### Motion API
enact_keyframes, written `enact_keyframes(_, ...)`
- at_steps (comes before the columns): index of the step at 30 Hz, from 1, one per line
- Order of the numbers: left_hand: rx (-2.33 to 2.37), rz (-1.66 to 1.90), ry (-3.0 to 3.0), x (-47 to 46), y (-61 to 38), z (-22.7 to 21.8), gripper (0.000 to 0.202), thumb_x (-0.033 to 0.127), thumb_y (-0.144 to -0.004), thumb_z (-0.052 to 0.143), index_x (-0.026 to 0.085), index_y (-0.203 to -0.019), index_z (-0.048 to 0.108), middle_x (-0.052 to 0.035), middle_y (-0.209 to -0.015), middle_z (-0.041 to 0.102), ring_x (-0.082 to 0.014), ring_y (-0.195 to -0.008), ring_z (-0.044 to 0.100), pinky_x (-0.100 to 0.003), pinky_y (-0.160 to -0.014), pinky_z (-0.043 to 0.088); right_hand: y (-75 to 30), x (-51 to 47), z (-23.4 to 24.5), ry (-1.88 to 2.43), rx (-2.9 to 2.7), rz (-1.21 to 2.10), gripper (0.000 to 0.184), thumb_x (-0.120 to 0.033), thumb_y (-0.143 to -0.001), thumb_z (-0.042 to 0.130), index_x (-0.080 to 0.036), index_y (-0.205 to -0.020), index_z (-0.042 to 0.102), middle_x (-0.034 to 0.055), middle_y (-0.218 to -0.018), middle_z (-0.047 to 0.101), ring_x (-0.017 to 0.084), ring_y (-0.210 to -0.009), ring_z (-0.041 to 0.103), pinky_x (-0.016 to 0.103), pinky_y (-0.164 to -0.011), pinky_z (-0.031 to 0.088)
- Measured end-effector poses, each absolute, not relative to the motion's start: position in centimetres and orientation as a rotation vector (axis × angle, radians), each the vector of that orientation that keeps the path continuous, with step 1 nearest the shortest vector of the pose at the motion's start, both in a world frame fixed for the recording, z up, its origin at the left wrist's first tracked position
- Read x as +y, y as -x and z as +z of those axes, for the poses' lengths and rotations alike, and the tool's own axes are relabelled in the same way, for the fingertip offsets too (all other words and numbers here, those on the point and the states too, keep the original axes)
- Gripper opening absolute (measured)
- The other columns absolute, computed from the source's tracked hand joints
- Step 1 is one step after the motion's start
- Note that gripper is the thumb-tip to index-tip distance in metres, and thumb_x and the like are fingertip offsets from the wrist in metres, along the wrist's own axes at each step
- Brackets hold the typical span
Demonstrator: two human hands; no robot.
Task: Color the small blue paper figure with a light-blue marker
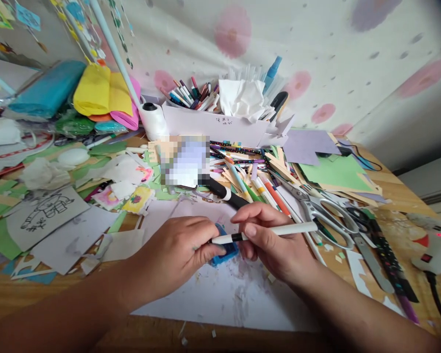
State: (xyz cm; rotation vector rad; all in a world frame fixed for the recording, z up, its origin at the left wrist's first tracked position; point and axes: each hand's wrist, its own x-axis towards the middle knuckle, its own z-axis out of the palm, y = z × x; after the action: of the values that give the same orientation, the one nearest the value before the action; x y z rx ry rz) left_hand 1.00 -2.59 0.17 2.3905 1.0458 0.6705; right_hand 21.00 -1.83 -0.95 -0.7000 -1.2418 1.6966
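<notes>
A white marker with a black band (294, 228) lies level between my two hands. My right hand (275, 245) holds its barrel between thumb and fingers. At the other end, my left hand (182, 242) is closed, its thumb and forefinger pinching the marker's dark tip. What else the left fingers may hold is hidden. Just below the marker is a small blue open box (226, 256), partly covered by my hands. It rests on a white sheet of paper (213, 299) marked with smudges of colour.
Scissors (330, 213) and several markers lie to the right, near a white plug adapter (431, 252). A pixelated phone-like object (185, 162) stands ahead on a black holder (224, 191). Paper scraps and a cartoon drawing (47, 215) cover the left. Behind is a paper-fronted pen box (213, 122).
</notes>
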Motion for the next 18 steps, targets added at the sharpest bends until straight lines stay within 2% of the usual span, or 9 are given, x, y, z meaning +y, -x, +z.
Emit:
enact_keyframes(5,0.983,0.652,-2.436,-2.7,-1.0,0.2,0.035,0.041,-0.096,0.041,0.019,-0.069,0.043,0.0045,-0.061,0.044,-0.0113,-0.053,0.044,-0.023,-0.051,0.030,-20.7,-1.9,-0.5,0.671,-1.151,1.803,0.018,-0.022,-0.081,0.070,-0.020,-0.077,0.053,-0.0061,-0.052,0.061,0.005,-0.039,0.051,0.013,-0.039,0.041)
enact_keyframes(10,0.876,0.598,-2.421,-2.8,-0.7,0.6,0.033,0.030,-0.096,0.040,0.020,-0.066,0.036,0.0057,-0.058,0.038,-0.0102,-0.051,0.041,-0.023,-0.050,0.029,-20.4,-2.6,-0.5,0.703,-1.163,1.763,0.021,-0.022,-0.081,0.070,-0.019,-0.071,0.052,-0.0030,-0.053,0.064,0.006,-0.039,0.052,0.013,-0.036,0.039)
enact_keyframes(15,0.896,0.581,-2.331,-2.5,0.9,1.5,0.033,0.023,-0.096,0.034,0.020,-0.063,0.036,0.0051,-0.054,0.040,-0.0099,-0.048,0.043,-0.022,-0.049,0.032,-22.0,-1.9,0.3,0.625,-0.990,1.671,0.022,-0.021,-0.083,0.065,-0.021,-0.067,0.050,-0.0083,-0.044,0.056,0.004,-0.030,0.038,0.013,-0.032,0.031)
enact_keyframes(18,0.874,0.468,-2.399,-2.3,1.4,1.6,0.031,0.023,-0.095,0.037,0.020,-0.064,0.043,0.0037,-0.055,0.045,-0.0111,-0.050,0.047,-0.022,-0.050,0.033,-22.7,-1.4,0.0,0.698,-1.132,1.580,0.021,-0.020,-0.082,0.065,-0.021,-0.067,0.051,-0.0074,-0.047,0.055,0.007,-0.037,0.042,0.017,-0.037,0.034)
